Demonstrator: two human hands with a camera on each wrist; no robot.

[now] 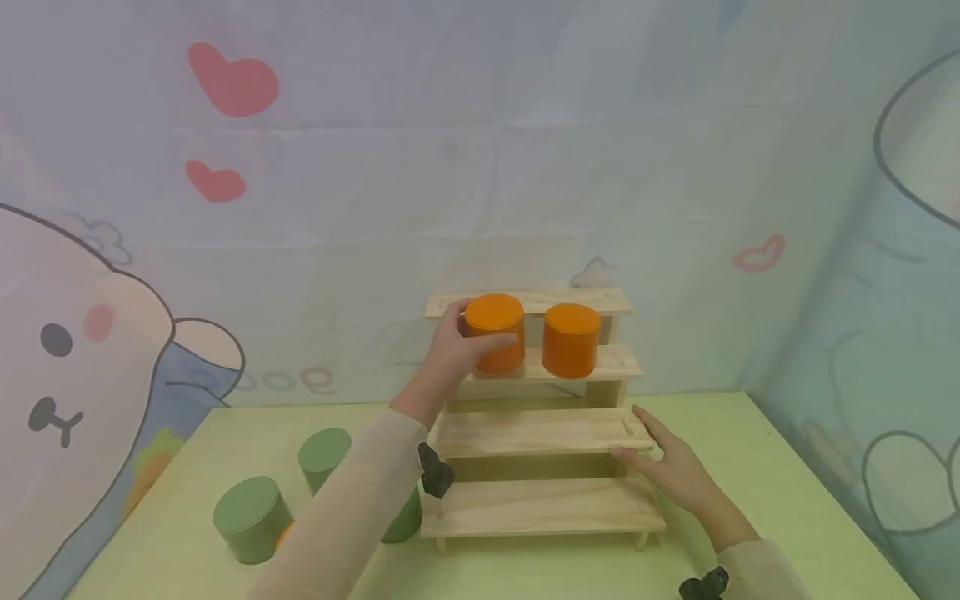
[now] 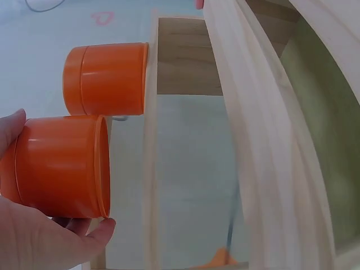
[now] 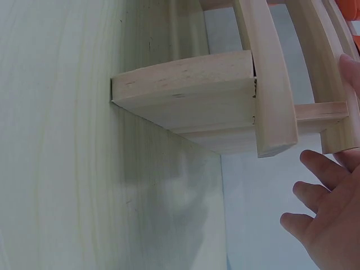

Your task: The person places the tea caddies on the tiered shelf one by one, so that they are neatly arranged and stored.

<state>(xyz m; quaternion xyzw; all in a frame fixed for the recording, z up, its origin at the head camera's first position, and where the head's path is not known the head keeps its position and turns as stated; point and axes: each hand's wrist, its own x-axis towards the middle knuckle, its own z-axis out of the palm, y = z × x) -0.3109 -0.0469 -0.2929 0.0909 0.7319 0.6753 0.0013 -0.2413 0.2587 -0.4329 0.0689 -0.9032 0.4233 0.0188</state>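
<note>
A pale, creased cloth (image 1: 420, 183) is hanging behind the left fingers (image 1: 453, 321); red hearts (image 1: 242, 87) are showing above and left of them, and a large cartoon animal (image 1: 82, 333) is looming farther left. Below, a yellow-green tabletop (image 1: 780, 492) is spreading.

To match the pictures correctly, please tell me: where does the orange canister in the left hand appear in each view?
Head: orange canister near the centre, in the left hand.
Left wrist: lower left.
Right wrist: orange slivers at the upper right edge; I cannot tell which is it.
Shared landmark: wooden rack, in all three.
</note>
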